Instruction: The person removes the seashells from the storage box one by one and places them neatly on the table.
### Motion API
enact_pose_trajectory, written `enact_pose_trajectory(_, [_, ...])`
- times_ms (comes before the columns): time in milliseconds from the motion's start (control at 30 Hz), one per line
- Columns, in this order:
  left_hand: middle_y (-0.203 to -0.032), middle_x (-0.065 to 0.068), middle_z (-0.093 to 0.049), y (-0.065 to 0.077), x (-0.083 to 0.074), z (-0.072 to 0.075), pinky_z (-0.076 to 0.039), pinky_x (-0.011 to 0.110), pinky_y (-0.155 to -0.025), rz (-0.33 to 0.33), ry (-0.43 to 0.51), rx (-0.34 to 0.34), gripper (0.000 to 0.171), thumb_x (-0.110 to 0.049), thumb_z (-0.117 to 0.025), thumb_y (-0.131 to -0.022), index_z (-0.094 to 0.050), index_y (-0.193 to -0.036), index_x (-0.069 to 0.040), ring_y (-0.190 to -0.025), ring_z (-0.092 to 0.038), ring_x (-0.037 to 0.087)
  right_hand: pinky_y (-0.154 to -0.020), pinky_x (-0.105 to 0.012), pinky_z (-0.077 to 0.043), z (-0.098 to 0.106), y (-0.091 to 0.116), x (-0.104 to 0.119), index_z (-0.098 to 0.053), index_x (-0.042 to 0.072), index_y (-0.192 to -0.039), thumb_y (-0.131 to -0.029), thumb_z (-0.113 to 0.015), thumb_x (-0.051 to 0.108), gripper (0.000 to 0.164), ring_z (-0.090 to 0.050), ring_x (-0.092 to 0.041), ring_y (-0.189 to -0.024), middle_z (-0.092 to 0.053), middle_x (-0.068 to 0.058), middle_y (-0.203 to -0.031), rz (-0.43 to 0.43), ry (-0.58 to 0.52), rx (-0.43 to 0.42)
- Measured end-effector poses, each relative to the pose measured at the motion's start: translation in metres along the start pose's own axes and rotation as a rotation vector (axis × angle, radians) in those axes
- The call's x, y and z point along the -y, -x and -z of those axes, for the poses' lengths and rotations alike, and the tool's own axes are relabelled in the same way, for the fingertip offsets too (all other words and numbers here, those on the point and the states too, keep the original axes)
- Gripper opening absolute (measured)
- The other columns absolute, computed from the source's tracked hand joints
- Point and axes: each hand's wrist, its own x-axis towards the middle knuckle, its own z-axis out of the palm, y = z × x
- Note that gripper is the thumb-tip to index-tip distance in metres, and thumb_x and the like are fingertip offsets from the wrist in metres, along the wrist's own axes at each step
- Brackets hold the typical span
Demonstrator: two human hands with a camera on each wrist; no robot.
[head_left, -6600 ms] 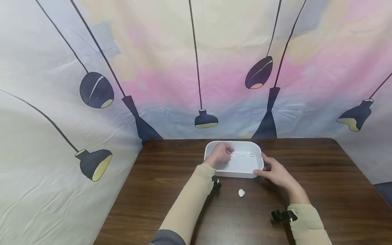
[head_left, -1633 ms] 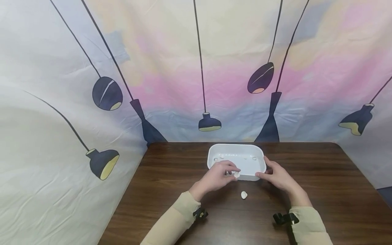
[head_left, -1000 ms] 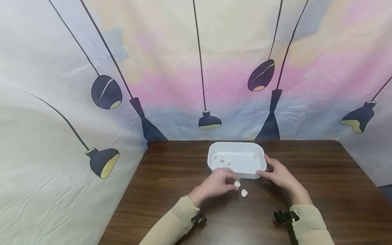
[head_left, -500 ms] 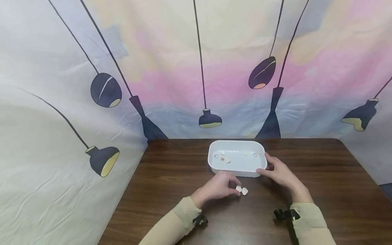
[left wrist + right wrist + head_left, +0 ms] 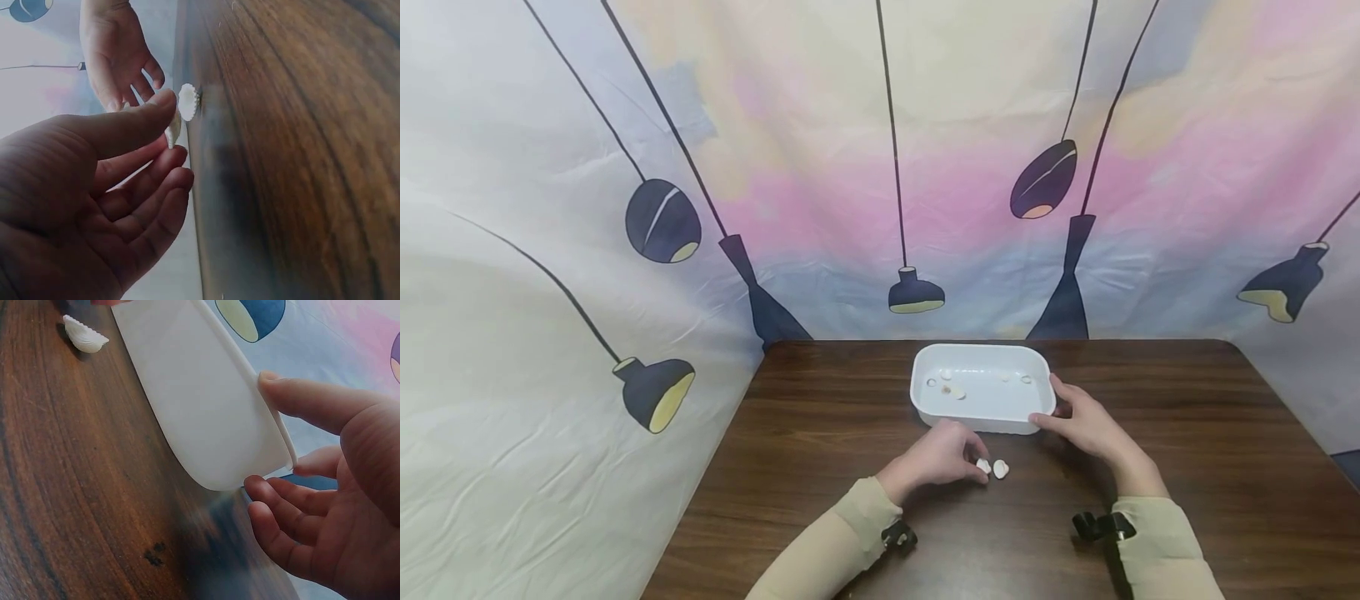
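Observation:
My left hand pinches a small white seashell between thumb and fingertips, low over the table in front of the dish. In the left wrist view that seashell shows edge-on, partly covered by the thumb. Just to its right a second ribbed white seashell lies on the wood; the right wrist view shows this ribbed shell at upper left. My right hand holds the right front corner of a white rectangular dish, thumb on the rim and fingers round the side.
Inside the dish lie several small pale shells, among them a larger cream shell at the left and a small ring-like piece at the right. The brown wooden table backs onto a printed cloth with lamp drawings.
My left hand has come out of the dish with a seashell and lowered it toward the table, beside the other shell. My right hand keeps its hold on the dish corner.

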Motion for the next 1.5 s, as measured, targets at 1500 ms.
enact_pose_trajectory(1500, [-0.073, -0.012, -0.071, -0.0077, -0.0058, -0.0073, -0.045, 0.013, -0.064, 0.100, -0.014, 0.009, 0.025, -0.018, -0.100, -0.073, -0.085, -0.093, -0.011, -0.066, -0.054, -0.003, -0.114, -0.074, -0.032, 0.0018, -0.0008, 0.0055, -0.031, -0.013, -0.160, -0.097, -0.078, 0.045, 0.098, -0.034, -0.060, -0.146, -0.034, -0.041, -0.160, -0.011, 0.035, 0.001])
